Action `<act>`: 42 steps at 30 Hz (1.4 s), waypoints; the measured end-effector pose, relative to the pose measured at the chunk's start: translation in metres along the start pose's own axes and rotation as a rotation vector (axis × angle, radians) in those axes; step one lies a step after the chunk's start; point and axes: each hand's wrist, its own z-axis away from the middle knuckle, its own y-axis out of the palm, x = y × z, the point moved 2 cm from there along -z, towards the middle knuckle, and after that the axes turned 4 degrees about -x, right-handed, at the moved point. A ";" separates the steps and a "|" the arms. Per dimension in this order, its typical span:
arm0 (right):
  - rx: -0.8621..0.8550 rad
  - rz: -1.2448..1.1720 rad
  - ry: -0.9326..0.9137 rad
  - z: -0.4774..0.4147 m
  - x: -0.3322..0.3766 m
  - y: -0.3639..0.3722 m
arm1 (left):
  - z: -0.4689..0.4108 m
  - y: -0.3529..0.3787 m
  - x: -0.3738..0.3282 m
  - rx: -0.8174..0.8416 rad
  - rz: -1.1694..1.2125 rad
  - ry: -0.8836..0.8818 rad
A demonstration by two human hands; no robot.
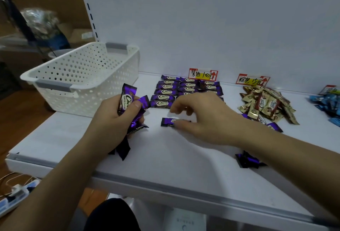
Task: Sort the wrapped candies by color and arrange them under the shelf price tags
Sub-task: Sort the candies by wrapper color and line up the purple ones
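- The white shelf [165,157] carries all the candies; close to its front edge, beside the right forearm, lies a small clump of loose purple candies [246,161].
- The left grip [114,118] is closed round a bundle of purple candies [128,102], with wrapper ends sticking out above and below the fist.
- The right grip [198,118] hangs over a single purple candy [167,122] lying flat on the shelf. The thumb touches its near edge and the fingers curl above it; I cannot tell whether it is pinched.
- Farther back, neat rows of purple candies [169,93] sit just below the purple price tag [203,75].
- To the right, a loose heap of gold-brown candies [266,105] lies under the brown price tag [252,80].
- Blue candies [329,104] lie at the far right edge.
- A white perforated basket [82,76] stands at the back left.
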 end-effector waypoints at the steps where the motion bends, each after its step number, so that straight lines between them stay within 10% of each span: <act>1: 0.068 0.045 -0.010 -0.006 0.002 0.004 | 0.000 0.000 0.000 -0.001 -0.002 0.003; 6: 0.310 0.162 -0.047 -0.034 0.013 0.000 | 0.001 -0.001 0.000 -0.005 -0.004 0.013; 15: -0.087 -0.199 0.082 -0.025 0.012 0.006 | 0.002 -0.003 0.000 -0.022 0.017 0.009; 37: -0.237 0.140 0.135 -0.019 0.016 0.051 | 0.003 -0.004 0.002 -0.012 0.121 -0.048; 42: -0.384 -0.524 0.151 -0.019 0.025 0.027 | 0.005 -0.005 -0.003 0.094 0.081 0.087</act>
